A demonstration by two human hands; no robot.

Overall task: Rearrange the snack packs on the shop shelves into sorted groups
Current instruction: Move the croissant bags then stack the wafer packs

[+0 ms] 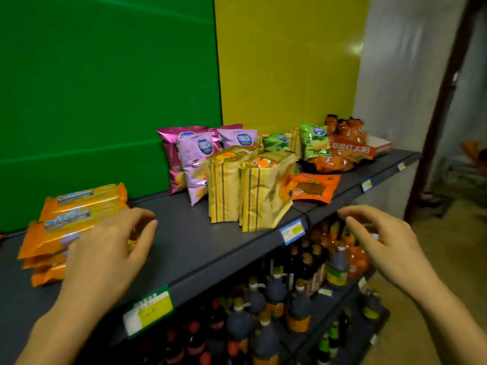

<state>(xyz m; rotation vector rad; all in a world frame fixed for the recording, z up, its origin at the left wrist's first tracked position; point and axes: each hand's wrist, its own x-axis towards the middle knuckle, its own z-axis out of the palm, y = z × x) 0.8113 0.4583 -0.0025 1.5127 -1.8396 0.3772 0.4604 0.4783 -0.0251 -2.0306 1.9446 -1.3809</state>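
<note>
left hand (105, 248) splayed flat on orange biscuit pack stack (71, 222) at shelf's (189, 243) left end, not gripping; right hand (384, 243) open, empty, off the shelf edge; risk: slick stack slides apart if pushed; gold pouches (250, 188) nearby stand upright, could tip

Dark sauce bottles (274, 293) below, green (105, 88) and yellow (287, 61) panels behind.

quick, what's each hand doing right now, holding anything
Left hand: open, fingers spread, resting on the stack of orange snack packs, not closed around one.
Right hand: open, fingers loosely curled, empty, in front of the shelf edge.
</note>
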